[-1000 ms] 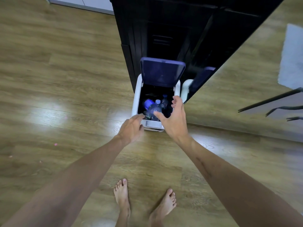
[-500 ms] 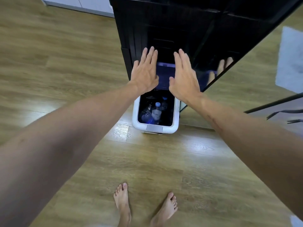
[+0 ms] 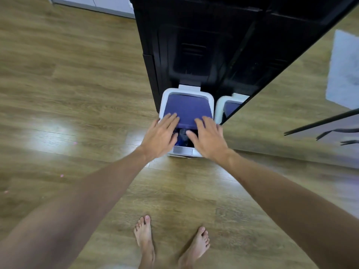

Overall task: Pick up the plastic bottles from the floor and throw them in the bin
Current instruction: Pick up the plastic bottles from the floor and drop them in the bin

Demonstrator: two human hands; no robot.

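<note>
A small white bin (image 3: 212, 105) stands on the wooden floor against a black cabinet. Its purple lid (image 3: 187, 110) is tilted down and covers most of the opening. My left hand (image 3: 162, 136) and my right hand (image 3: 208, 137) lie flat, with straight fingers on the lid's front edge. In the dark gap between my hands a clear plastic bottle (image 3: 183, 133) with a blue label shows inside the bin. Neither hand holds anything.
The black cabinet (image 3: 194, 45) rises behind the bin, and a mirror panel (image 3: 291, 113) to the right reflects the bin and floor. My bare feet (image 3: 171, 247) stand on the wooden floor (image 3: 68, 94) below. Small pink specks (image 3: 62, 175) lie at the left.
Both hands went from the bin's front rim up to the raised lid, then came down with it. The lid has swung from upright to nearly shut over the bottles.
</note>
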